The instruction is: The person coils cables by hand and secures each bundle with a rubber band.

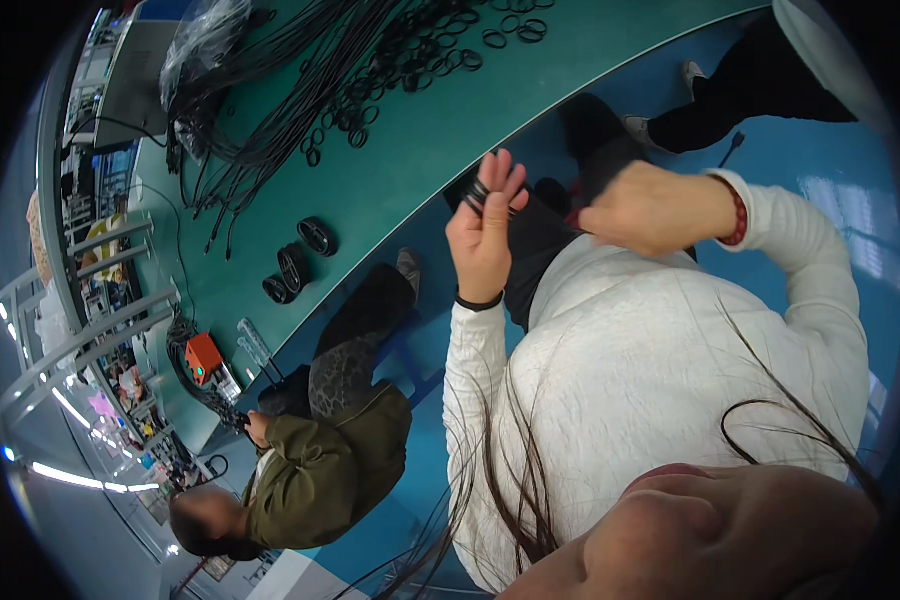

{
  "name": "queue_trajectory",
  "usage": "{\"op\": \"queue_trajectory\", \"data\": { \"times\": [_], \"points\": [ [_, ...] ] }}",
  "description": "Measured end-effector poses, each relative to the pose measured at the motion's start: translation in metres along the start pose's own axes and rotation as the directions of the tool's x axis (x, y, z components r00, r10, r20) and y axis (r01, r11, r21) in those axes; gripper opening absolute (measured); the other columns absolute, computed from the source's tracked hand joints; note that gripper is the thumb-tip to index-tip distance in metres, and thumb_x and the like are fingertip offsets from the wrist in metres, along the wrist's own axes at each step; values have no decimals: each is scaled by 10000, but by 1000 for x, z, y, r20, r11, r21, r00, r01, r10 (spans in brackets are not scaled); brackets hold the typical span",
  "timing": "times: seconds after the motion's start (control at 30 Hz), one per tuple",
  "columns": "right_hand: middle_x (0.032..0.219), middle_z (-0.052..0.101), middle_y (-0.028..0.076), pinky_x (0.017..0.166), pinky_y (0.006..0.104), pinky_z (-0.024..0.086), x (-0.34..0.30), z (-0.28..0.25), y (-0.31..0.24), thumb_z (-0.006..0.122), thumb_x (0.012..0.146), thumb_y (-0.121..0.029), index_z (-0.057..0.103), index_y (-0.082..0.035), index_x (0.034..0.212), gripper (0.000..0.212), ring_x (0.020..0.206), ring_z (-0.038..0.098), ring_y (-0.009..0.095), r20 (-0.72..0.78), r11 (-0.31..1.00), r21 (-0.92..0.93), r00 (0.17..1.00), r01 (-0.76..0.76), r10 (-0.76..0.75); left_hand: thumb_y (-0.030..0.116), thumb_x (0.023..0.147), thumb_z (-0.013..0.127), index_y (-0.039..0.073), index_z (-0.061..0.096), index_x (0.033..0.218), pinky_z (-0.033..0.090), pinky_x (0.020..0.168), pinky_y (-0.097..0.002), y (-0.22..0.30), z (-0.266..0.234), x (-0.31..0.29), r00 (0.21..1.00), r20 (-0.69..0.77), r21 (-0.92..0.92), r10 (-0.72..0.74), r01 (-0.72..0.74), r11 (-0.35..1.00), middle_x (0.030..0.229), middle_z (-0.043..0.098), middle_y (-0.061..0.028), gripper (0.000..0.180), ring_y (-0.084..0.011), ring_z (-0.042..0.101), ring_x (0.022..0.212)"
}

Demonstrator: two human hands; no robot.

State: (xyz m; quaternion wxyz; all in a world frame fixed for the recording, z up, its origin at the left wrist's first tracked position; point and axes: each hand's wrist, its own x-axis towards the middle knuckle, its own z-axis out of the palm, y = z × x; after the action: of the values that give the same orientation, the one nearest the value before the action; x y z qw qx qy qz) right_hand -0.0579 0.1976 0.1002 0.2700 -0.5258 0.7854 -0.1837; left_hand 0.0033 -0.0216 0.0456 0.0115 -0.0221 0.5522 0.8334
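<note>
My left hand (487, 225) is raised beyond the table's near edge, with a small black cable coil (477, 196) looped around its fingers and the thumb against it. To its right, my right hand (660, 210) is curled with fingers bent in, slightly blurred; whatever it pinches is hidden. A thin black piece with a wider tip (735, 148) shows above my right wrist, and I cannot tell whether it joins the coil. On the green table (410, 160) lie several wound black coils (293, 268), left of my left hand.
Many loose black rings (425, 65) spread over the far part of the table beside long black cables (280, 130) and a clear plastic bag (202, 50). An orange device (203, 357) stands near a seated co-worker (315, 480) at left. Another person's dark-clad legs (740, 95) are at upper right.
</note>
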Motion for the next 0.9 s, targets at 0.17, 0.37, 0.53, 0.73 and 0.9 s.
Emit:
{"op": "queue_trajectory", "data": {
  "times": [0.17, 0.37, 0.53, 0.73, 0.9],
  "points": [
    [660, 620, 78, 503, 297, 442, 46, -23, 36, 679, 771, -213, 616, -17, 746, 207, 570, 594, 201, -530, 931, 147, 822, 334, -211, 242, 986, 443, -54, 328, 1377, 481, 869, -301, -6, 10, -10, 954, 241, 107, -180, 158, 982, 1338, 465, -228, 504, -284, 592, 1074],
    [718, 620, 64, 562, 256, 459, 62, 19, 58, 642, 835, -186, 608, -1, 837, 188, 624, 579, 122, -447, 731, 593, 893, 336, -49, 284, 991, 425, -51, 398, 1331, 516, 724, -270, -7, 1, -10, 929, 300, -114, -219, 262, 958, 1284, 513, -242, 478, -243, 672, 839],
    [676, 581, 34, 589, 231, 459, 47, 45, 74, 567, 916, -220, 598, -8, 855, 222, 627, 560, 80, -367, 670, 712, 925, 212, 98, 216, 983, 437, -82, 467, 1265, 512, 619, -233, -5, -12, -9, 858, 364, -3, -364, 392, 920, 1088, 630, -238, 412, -171, 645, 651],
    [661, 565, 29, 547, 232, 434, 48, 73, 68, 532, 937, -222, 590, -18, 912, 214, 578, 521, 85, -348, 614, 777, 907, 137, 238, 204, 987, 422, -83, 413, 1308, 506, 624, -227, -2, -11, -9, 906, 320, -179, -277, 345, 921, 1098, 634, -208, 431, -181, 648, 684],
    [639, 583, 124, 534, 327, 463, 23, 99, 42, 480, 942, -183, 569, -20, 905, 189, 566, 602, 213, -348, 784, 620, 899, 8, 266, 196, 988, 431, -47, 345, 1363, 520, 766, -265, -6, -13, 8, 993, 9, -377, -115, 110, 920, 1302, 505, -211, 456, -254, 639, 968]
  ]
}}
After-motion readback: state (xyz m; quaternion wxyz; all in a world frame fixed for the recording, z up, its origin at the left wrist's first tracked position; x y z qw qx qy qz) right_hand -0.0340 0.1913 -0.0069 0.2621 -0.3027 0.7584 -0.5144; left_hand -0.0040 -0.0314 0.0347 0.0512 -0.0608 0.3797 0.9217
